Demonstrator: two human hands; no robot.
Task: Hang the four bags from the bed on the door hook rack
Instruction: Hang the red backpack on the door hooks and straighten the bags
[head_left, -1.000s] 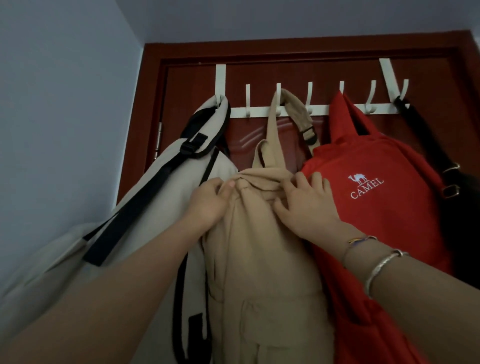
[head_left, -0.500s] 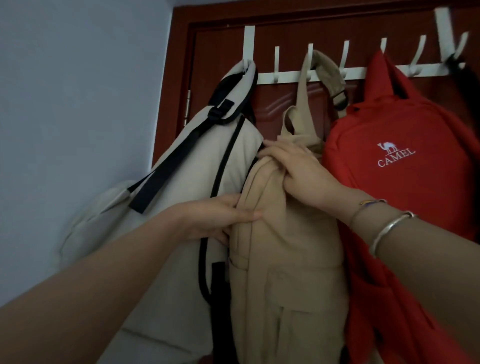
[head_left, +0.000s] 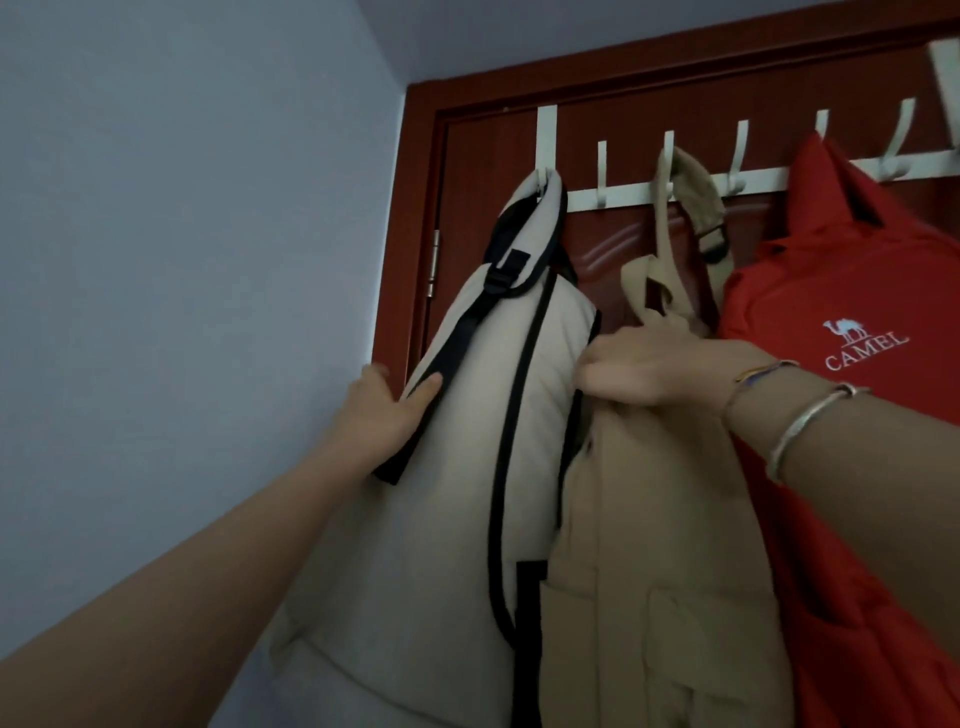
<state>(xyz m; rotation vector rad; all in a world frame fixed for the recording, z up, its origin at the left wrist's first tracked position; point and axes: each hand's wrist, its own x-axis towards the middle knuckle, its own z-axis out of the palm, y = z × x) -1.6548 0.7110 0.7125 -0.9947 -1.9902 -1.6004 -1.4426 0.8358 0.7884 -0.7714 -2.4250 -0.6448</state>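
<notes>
A white hook rack (head_left: 623, 195) hangs over the top of a red-brown door (head_left: 483, 171). Three bags hang from it: a cream bag with black straps (head_left: 540, 374) on the leftmost hook, a tan backpack (head_left: 660, 519) in the middle, a red CAMEL backpack (head_left: 841, 312) to the right. My left hand (head_left: 384, 410) grips the left edge of the cream bag at its black strap. My right hand (head_left: 654, 369), with bracelets on the wrist, holds the top of the tan backpack. A fourth bag is out of view.
A pale blue-grey wall (head_left: 182, 260) stands close on the left, meeting the door frame (head_left: 410, 234). Several bare hooks stick up between the bags. The cream bag's lower part bulges toward the wall.
My left hand left the tan backpack's side and went left to the cream bag's outer edge. My right hand stayed on the tan backpack's top. The view swung left.
</notes>
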